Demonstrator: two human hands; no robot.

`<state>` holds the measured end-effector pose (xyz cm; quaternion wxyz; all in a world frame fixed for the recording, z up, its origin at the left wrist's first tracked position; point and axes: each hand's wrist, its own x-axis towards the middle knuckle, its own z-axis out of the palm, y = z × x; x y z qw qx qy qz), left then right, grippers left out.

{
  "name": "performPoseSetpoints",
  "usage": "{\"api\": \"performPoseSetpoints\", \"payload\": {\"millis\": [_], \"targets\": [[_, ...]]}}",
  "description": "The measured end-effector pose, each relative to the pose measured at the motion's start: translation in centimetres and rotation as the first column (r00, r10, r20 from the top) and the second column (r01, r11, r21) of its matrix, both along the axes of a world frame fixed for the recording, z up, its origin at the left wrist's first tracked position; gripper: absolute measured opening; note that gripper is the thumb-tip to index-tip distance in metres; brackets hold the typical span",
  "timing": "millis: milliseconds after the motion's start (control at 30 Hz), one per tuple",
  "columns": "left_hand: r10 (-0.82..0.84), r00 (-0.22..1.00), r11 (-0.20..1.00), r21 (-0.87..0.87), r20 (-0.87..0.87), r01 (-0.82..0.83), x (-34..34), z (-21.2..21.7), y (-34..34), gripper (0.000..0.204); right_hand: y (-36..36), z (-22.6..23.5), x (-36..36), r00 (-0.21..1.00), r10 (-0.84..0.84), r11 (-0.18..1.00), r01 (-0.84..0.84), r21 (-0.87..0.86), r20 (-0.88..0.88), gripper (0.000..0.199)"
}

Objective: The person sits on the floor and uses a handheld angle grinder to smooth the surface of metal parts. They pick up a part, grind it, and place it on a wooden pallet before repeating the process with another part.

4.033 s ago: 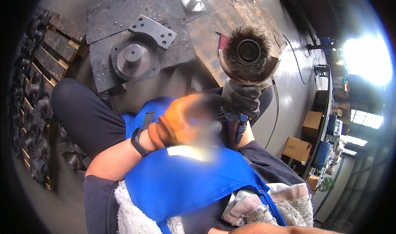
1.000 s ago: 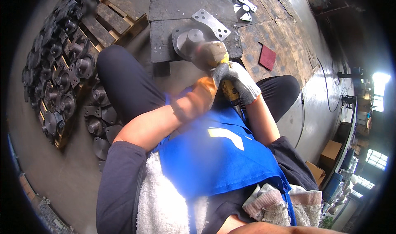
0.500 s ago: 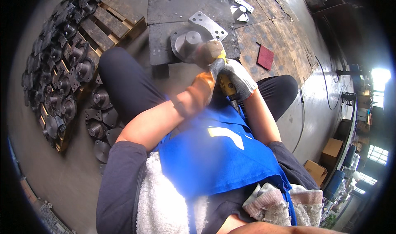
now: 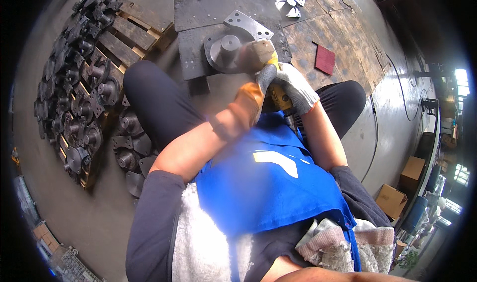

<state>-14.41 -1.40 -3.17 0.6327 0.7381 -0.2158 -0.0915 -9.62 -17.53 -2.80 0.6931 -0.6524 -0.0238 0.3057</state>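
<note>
We have the round metal part point(image 4: 218, 53) near the front edge of the dark bench point(image 4: 194, 50), its stub facing up, perhaps so its top is easy to reach. A plate with holes point(image 4: 248, 24) lies at its far side (we can't tell if they're joined). The yellow power tool point(image 4: 281, 99) has its head close by; blur hides any touch. Our left hand point(image 4: 253, 95) curls around its front and our right hand point(image 4: 294, 85) wraps its body, probably for steadiness. A red pad point(image 4: 324, 59) lies past the bench's right edge.

One left hand point(image 4: 252, 99), one right hand point(image 4: 298, 90), one power tool point(image 4: 281, 99), one red pad point(image 4: 325, 59), one blue apron point(image 4: 283, 195), over a dozen metal parts point(image 4: 105, 89)
</note>
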Motion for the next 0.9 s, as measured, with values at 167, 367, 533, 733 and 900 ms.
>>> {"api": "performPoseSetpoints", "payload": {"millis": [167,367,533,733,900], "targets": [[-0.002,0.769,0.975,-0.171,-0.639,-0.139,1.5,-5.3,-1.4,0.086,-0.2,0.6,0.3,0.851,0.307,0.915,-0.140,-0.379,0.427,0.035],[-0.026,0.988,0.999,-0.048,-0.152,0.019,1.6,-4.7,-1.1,0.062,-0.2,0.9,0.3,0.776,0.382,0.895,-0.174,-0.412,0.501,0.033],[-0.027,0.960,0.992,-0.124,-0.278,-0.008,1.1,-1.3,-0.6,0.079,0.5,1.6,0.1,0.995,-0.039,0.997,0.045,-0.066,0.089,0.031],[-0.041,0.853,0.972,-0.219,-0.521,-0.087,1.9,-3.3,-1.2,0.084,0.3,2.6,0.4,0.836,0.281,0.940,-0.141,-0.311,0.470,0.030],[-0.012,0.993,0.998,-0.057,0.119,0.019,0.7,-0.7,0.2,0.037,0.7,2.1,0.2,0.998,-0.047,0.999,0.047,0.011,0.052,0.031]]}}
